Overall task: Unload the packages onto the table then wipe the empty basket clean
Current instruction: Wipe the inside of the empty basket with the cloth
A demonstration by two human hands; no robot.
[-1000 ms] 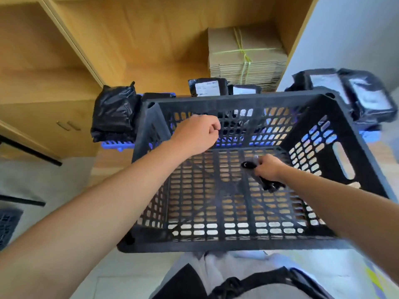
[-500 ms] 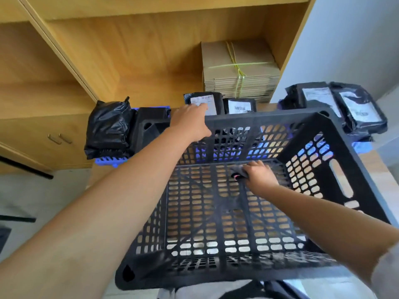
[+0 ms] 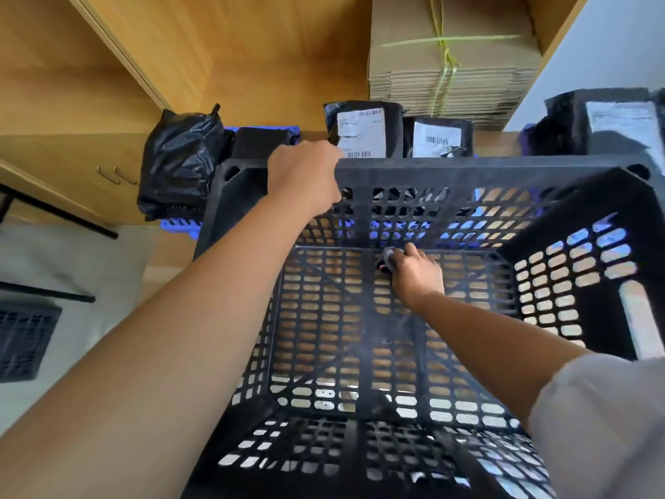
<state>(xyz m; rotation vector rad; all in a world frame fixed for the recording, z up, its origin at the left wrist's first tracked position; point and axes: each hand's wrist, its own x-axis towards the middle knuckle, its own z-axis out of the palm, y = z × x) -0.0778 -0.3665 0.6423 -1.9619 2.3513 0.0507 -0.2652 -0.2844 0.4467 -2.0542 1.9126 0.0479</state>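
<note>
The black slatted plastic basket (image 3: 467, 171) fills the middle of the view and has no packages in it. My left hand (image 3: 306, 174) grips its far rim near the left corner. Inside, my right hand (image 3: 414, 273) holds a small dark cloth (image 3: 385, 261) bunched in its fingers, pressed against the basket floor where it meets the far wall. Black packages with white labels (image 3: 363, 129) stand on the wooden table behind the basket. More black packages (image 3: 604, 124) lie at the right.
A crumpled black bag (image 3: 180, 160) sits on a blue crate (image 3: 180, 225) at the left. A tied stack of flat cardboard (image 3: 449, 55) stands on the shelf behind. A wooden cabinet (image 3: 72, 167) is at the far left, with another dark crate (image 3: 25, 340) on the floor.
My left hand moved from inside the far wall up onto the far rim and took hold. My right hand slid the cloth across the floor toward the far wall. The view came closer.
</note>
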